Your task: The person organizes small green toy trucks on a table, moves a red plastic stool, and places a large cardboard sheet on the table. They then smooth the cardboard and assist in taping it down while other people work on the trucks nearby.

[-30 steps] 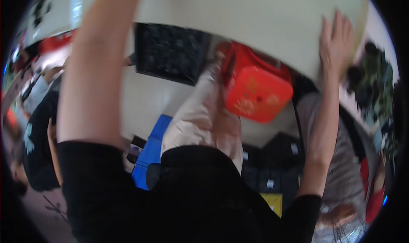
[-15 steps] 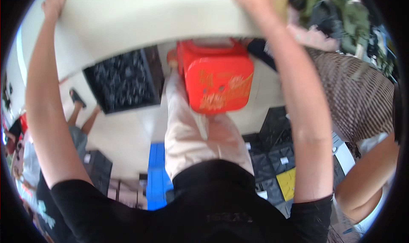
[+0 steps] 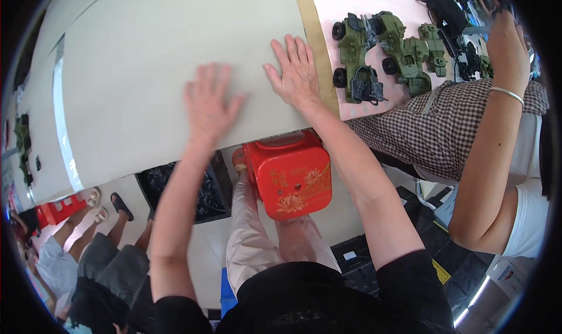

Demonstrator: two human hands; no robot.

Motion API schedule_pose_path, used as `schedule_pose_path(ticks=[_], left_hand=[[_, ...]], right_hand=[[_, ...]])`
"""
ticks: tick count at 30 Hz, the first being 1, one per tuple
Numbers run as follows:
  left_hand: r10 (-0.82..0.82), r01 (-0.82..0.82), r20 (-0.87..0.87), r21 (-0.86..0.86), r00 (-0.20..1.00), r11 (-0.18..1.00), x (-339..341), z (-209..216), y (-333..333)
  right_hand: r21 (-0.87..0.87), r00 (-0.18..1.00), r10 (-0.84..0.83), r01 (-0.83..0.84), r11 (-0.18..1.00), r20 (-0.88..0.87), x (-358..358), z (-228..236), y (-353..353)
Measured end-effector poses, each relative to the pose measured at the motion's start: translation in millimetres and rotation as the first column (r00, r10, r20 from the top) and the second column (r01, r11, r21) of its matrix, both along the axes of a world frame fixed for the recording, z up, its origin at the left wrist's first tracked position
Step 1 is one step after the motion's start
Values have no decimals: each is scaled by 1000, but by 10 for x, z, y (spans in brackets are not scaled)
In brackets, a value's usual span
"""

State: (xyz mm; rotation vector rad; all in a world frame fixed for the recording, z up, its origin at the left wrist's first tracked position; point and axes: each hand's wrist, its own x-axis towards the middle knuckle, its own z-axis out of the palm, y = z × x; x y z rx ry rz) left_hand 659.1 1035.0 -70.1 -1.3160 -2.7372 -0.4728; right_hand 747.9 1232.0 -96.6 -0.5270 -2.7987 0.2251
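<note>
My left hand is over the pale table top, blurred by motion, with its fingers spread and nothing in it. My right hand lies flat on the same surface, fingers apart, close to the brown strip along the table's right side. Just past that strip, several green toy vehicle parts with black wheels rest on a pink surface. Below the table edge, between my legs, stands a red plastic stool with a gold flower print.
A co-worker in a checked apron sits close on my right, an arm raised. Under the table is a black crate of dark parts. More people sit at the left. Black bins stand behind the stool.
My left hand has swung in from the far left toward the middle of the table. My view has shifted, bringing more table top and the green toy parts into sight.
</note>
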Motion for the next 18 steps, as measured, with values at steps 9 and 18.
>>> schedule_pose_path(ticks=[9,18], left_hand=[[32,-23,41,-204,999,979,400,8,136],[1,13,72,-189,997,982,408,11,210]], right_hand=[[-117,993,0,14,993,118,-139,219,24],[6,999,-44,44,999,25,-1415,-151,966]])
